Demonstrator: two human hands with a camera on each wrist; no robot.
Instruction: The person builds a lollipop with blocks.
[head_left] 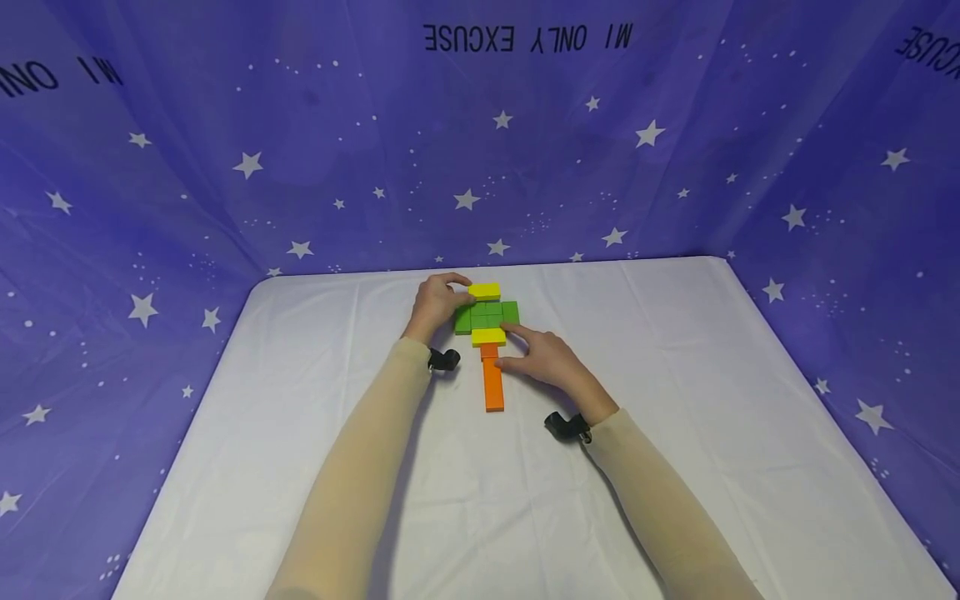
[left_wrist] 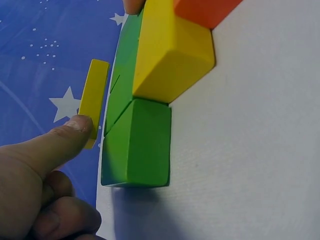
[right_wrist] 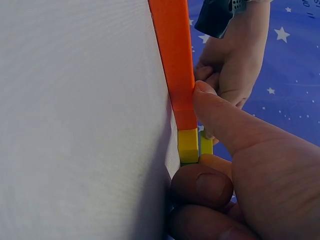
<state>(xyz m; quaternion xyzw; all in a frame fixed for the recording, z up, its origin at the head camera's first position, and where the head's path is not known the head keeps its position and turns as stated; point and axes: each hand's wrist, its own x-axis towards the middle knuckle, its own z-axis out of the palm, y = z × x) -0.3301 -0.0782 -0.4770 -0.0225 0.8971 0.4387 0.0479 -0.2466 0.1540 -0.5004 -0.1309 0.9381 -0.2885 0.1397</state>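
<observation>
My left hand (head_left: 435,303) pinches the left end of a yellow block (head_left: 484,292) at the far end of a flat figure of blocks. In the left wrist view that yellow block (left_wrist: 95,90) stands apart from the green ones, the thumb on its near face. Several green blocks (head_left: 510,313) lie together in the middle. A second yellow block (head_left: 488,337) borders them on the near side, followed by a short orange block (head_left: 489,351) and a long orange block (head_left: 493,387). My right hand (head_left: 551,360) rests at the figure's right, index fingertip by the green blocks, thumb at the orange block (right_wrist: 175,55).
A white cloth (head_left: 300,467) covers the table. Purple curtains (head_left: 405,150) with white stars and lettering rise behind it and on both sides. Each wrist wears a black camera mount, one on the left (head_left: 444,360) and one on the right (head_left: 566,426).
</observation>
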